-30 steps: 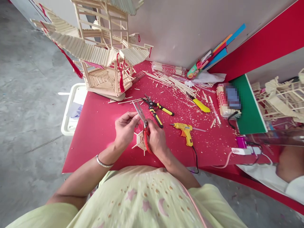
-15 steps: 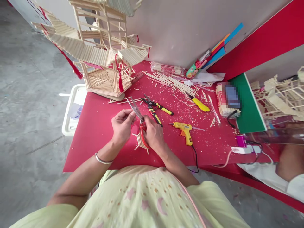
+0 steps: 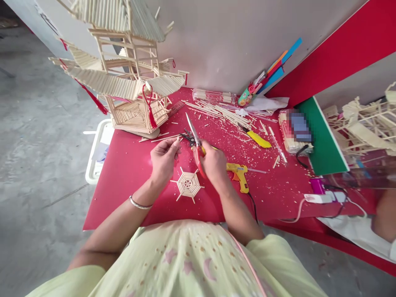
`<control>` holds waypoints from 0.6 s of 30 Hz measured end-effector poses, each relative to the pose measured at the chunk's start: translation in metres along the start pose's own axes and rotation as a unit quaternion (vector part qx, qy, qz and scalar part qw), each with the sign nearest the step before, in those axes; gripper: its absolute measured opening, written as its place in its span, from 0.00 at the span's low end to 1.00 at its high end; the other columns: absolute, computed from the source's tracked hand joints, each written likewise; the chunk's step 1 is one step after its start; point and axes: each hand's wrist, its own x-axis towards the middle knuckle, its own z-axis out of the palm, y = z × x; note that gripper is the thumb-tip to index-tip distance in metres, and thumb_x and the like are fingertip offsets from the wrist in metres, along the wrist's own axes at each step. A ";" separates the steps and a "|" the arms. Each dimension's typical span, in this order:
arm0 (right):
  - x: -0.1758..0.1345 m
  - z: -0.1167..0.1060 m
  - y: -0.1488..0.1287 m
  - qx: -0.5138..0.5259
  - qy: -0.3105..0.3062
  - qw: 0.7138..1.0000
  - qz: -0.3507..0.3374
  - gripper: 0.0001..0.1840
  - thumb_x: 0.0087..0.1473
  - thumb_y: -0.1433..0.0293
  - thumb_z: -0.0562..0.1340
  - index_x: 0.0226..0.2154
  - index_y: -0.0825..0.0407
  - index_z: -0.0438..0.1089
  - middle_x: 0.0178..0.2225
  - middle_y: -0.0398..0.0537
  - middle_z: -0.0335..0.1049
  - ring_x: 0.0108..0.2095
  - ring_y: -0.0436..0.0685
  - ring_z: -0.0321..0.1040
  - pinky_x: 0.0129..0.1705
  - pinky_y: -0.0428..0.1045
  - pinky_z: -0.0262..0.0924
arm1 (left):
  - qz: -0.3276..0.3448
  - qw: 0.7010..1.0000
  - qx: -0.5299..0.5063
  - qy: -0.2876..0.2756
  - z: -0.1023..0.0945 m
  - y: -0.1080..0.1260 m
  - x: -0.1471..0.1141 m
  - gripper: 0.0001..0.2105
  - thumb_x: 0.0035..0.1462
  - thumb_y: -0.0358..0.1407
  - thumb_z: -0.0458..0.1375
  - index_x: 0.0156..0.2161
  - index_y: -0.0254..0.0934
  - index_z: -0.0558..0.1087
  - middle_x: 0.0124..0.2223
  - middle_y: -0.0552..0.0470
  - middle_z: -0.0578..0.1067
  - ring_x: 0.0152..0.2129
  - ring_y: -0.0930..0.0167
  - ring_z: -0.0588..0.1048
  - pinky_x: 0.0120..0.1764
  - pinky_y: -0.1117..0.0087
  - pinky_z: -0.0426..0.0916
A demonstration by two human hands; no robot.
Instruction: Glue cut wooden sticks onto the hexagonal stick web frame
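Scissors (image 3: 197, 143) in right-hand fingers (image 3: 209, 152)

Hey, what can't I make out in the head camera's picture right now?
All in the head view:
Pliers: handles mostly hidden behind the right hand and scissors.
Small piece in the left hand: partly covered by fingers, too small to tell its shape.
Stick model: top cut off by the upper edge.
Pixelated object: details blurred out.
Other person's arm: cut off by the right edge.

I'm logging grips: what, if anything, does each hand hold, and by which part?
Right hand: scissors, by the red handles. Left hand: apparently a small pale stick; held part unclear.
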 end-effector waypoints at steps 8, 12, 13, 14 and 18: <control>0.047 -0.028 0.118 -0.159 -0.047 0.975 0.148 0.31 0.64 0.50 0.61 0.61 0.51 0.70 0.42 0.63 0.79 0.43 0.70 0.75 0.44 0.59 0.63 | -0.085 0.987 0.102 -0.088 -0.027 0.001 0.003 0.18 0.47 0.47 0.74 0.31 0.34 0.76 0.26 0.51 0.76 0.19 0.78 0.70 0.20 0.79 0.60; 0.032 -0.036 0.132 -0.163 0.011 0.981 0.108 0.30 0.64 0.63 0.62 0.65 0.56 0.67 0.55 0.70 0.73 0.54 0.72 0.69 0.55 0.63 0.60 | -0.101 0.976 0.159 -0.110 -0.044 0.002 0.001 0.16 0.48 0.45 0.74 0.30 0.35 0.77 0.20 0.55 0.69 0.14 0.79 0.64 0.17 0.78 0.56; 0.020 -0.037 0.126 -0.148 0.050 0.984 0.084 0.28 0.65 0.63 0.61 0.63 0.57 0.68 0.56 0.70 0.72 0.56 0.72 0.67 0.57 0.64 0.59 | -0.113 0.969 0.180 -0.124 -0.048 0.002 0.000 0.15 0.47 0.44 0.74 0.30 0.35 0.78 0.18 0.56 0.69 0.13 0.79 0.63 0.16 0.78 0.55; 0.005 -0.037 0.117 -0.122 0.085 0.988 0.052 0.25 0.66 0.64 0.60 0.61 0.56 0.70 0.57 0.67 0.71 0.57 0.71 0.66 0.59 0.64 0.59 | -0.126 0.960 0.206 -0.143 -0.053 0.002 -0.002 0.14 0.47 0.43 0.74 0.30 0.35 0.78 0.18 0.55 0.69 0.12 0.79 0.62 0.16 0.77 0.55; -0.064 -0.017 0.072 0.076 -0.018 0.990 -0.119 0.15 0.68 0.61 0.59 0.49 0.47 0.79 0.45 0.51 0.78 0.46 0.59 0.73 0.53 0.55 0.66 | -0.138 0.905 0.322 -0.240 -0.066 -0.001 -0.005 0.10 0.45 0.39 0.73 0.27 0.34 0.81 0.19 0.52 0.73 0.13 0.77 0.65 0.16 0.76 0.56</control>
